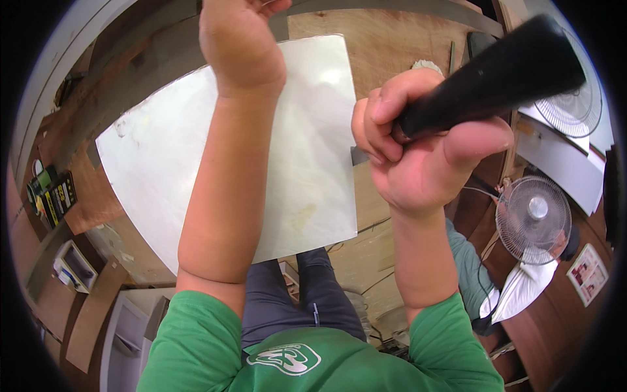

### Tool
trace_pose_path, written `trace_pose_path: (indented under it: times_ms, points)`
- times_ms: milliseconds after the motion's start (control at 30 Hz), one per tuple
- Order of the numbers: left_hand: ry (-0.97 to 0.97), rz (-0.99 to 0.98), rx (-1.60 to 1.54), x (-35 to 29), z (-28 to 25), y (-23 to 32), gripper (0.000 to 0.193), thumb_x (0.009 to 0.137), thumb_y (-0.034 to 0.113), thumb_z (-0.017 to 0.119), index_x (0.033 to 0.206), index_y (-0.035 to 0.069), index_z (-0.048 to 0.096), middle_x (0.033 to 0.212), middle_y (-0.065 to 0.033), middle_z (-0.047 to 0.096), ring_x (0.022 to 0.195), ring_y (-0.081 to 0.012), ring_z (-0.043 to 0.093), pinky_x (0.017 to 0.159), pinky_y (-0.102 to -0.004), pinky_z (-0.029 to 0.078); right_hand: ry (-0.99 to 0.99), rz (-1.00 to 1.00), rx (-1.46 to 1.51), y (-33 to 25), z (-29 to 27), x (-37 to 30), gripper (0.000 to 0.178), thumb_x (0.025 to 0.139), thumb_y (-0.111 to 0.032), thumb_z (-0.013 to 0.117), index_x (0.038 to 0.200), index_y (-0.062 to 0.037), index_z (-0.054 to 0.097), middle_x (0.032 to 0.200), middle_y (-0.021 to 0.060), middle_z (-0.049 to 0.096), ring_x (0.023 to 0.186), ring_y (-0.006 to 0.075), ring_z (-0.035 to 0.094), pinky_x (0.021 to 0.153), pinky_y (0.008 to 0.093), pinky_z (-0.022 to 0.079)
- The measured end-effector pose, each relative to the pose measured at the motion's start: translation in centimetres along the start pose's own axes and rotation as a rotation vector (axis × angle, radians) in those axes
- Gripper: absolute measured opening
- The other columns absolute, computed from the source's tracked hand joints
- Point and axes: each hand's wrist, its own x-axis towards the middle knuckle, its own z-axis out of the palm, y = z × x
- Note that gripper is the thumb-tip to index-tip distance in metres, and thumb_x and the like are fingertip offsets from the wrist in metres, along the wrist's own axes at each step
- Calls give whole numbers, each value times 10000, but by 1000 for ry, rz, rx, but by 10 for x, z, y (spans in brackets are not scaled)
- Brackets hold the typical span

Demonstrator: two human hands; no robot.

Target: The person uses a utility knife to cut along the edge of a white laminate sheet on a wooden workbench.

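Head view: The right hand (pixel 424 153) grasps a black tapered object (pixel 499 72) at its narrow end. The fingers curl around that end; the thumb extends along the lower side of the object. The object is located at the upper right of the view, raised and tilted, with its wide end directed toward the upper right corner. In the view, this wide end partly covers an upper fan (pixel 581 104). The left hand (pixel 241 46) is at the upper edge of the view, which cuts off most of its fingers; whether it is clenched, released or holding an item cannot be determined. The left forearm crosses in front of a white sheet (pixel 313 150). The sheet is located at the centre, over a brown wooden surface (pixel 385 19), and its lower edge appears next to the dark trousers (pixel 326 294) of the person. The right hand appears just beside the right edge of the sheet. Contact between either hand and the sheet cannot be confirmed. A small white item with a scalloped edge (pixel 428 66) is visible behind the right fingers. A lower fan (pixel 535 212) with a round guard is at the right. Black and yellow boxes (pixel 59 196) are at the far left.
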Motion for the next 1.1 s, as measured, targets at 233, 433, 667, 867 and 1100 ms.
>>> trace_pose_path:
  times_ms: [233,433,667,867,1100]
  points:
    - [15,-9,-9,-1,-1,2,497,1057,477,480,1131,28,681,936,-77,730,880,-144,629,848,-283,439,144,-4,10,0,11,6,917,843,-928,357,838,-37,573,508,-20,333,394,83,230,401,271,210]
    - [76,-136,-35,-2,8,15,489,1049,467,497,1131,21,681,928,-75,722,869,-147,629,840,-285,439,310,-4,-59,3,18,6,930,842,-937,323,816,-38,559,501,-22,328,401,76,222,405,266,196]
    - [27,-18,-92,5,-1,-3,483,1062,446,484,1134,10,677,946,-82,722,877,-151,630,836,-285,441,255,50,-66,13,14,6,901,866,-924,295,826,-59,547,502,-25,326,413,78,215,415,263,191]
    - [17,-4,-114,5,-4,-3,487,1076,429,463,1147,-5,670,957,-91,721,906,-161,638,848,-291,446,262,62,-52,14,12,6,888,865,-924,297,818,-70,536,509,-26,326,415,80,213,416,267,179]
    - [47,-19,-70,-2,-1,1,476,1079,415,474,1158,-7,681,964,-95,724,896,-156,639,840,-291,464,277,98,-66,38,7,-6,849,859,-913,361,812,-83,532,518,-42,315,438,88,264,443,260,204]
